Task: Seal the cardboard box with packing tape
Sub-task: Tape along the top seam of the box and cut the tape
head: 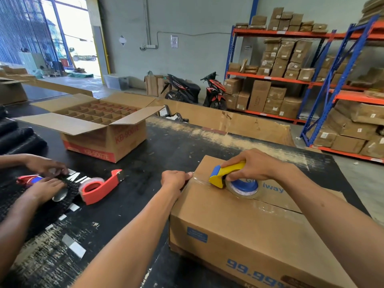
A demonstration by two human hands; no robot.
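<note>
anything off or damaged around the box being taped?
The box itself looks intact and square. The black table is badly scuffed, with worn pale patches along its far edge. The large cardboard sheet behind the table is creased and torn.

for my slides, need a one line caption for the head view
Right hand runs a yellow tape dispenser along the box seam; left hand steadies it.

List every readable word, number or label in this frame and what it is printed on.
"KB-9007E": open box, front and side.
"99.99": sealed box, near side; cut off.
"lway": same box's top, partly hidden by tape dispenser.
Blue label, wall notice, shelf labels: too blurred.
</note>
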